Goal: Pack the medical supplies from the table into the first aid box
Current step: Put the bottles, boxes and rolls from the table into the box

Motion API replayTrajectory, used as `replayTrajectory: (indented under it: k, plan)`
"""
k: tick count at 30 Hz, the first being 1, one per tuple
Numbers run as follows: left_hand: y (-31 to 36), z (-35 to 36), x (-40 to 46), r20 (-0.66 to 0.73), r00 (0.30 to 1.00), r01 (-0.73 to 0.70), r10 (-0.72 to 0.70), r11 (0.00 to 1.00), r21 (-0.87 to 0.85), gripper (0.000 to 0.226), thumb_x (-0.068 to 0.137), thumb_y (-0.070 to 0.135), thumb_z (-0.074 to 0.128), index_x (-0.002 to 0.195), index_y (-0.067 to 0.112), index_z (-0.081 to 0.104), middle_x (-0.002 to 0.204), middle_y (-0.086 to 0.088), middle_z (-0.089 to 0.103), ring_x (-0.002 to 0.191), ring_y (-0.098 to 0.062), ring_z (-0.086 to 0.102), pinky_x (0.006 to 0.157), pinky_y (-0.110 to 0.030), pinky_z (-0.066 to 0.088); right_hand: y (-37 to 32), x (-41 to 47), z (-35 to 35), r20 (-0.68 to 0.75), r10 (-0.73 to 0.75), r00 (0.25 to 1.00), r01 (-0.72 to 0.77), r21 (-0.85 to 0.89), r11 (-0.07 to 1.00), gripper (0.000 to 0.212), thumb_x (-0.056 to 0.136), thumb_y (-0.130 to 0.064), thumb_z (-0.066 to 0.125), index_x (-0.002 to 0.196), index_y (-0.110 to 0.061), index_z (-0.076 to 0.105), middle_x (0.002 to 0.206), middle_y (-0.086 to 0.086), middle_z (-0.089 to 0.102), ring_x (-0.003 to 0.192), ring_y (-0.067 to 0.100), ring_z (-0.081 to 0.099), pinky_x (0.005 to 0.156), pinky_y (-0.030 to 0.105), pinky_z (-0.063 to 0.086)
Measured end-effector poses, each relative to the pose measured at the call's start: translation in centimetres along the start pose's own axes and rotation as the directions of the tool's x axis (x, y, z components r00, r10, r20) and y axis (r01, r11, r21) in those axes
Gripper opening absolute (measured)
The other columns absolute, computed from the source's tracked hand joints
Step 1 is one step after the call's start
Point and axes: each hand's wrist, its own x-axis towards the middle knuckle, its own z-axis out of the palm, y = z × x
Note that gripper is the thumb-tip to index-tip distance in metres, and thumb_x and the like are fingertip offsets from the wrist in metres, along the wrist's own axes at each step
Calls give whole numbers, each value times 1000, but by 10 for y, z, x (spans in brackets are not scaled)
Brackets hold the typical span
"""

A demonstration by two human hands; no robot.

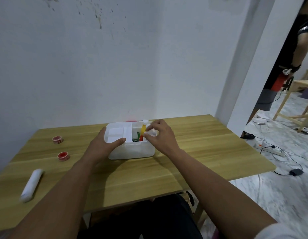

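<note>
A white first aid box (132,150) stands open in the middle of the wooden table (201,144). Inside it I see white packets, a green pack and a yellow and red bottle (142,131). My left hand (105,145) rests on the box's near left rim, thumb over the edge. My right hand (161,135) is at the box's right end, fingers pinched on a small white item (150,132) just above that compartment. Two red tape rolls (57,139) (63,156) and a white bandage roll (31,184) lie on the table to the left.
The table stands against a white wall. To the right, a doorway shows another person's arm (299,49), a wooden table (303,87), and cables with a power strip (272,150) on the floor.
</note>
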Motion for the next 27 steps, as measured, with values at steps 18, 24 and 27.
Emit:
replayTrajectory:
  k: [18,24,27]
  plan:
    - [-42,-88,-1,-347,937,144,33,870,471,57,84,54,63,131,23,65,134,-8,58,119,-34,57,91,-47,51,27,21,-17,367,172,914,-207,57,977,135,50,-73,88,161,-34,22,164,-9,32,145,18,37,116,45,39]
    - [-79,-116,-5,-196,980,157,-44,777,609,25,85,37,71,106,25,77,129,0,67,105,-20,65,83,-37,53,42,25,4,459,174,871,-257,124,959,137,40,-71,95,156,-47,24,151,-14,51,134,16,55,106,46,52]
    - [-82,-110,-4,-217,976,129,5,788,602,13,88,23,69,96,22,80,104,-3,74,90,-20,65,75,-37,53,37,22,4,427,172,888,-267,175,948,140,43,-65,96,158,-43,20,151,-16,47,133,15,52,107,45,51]
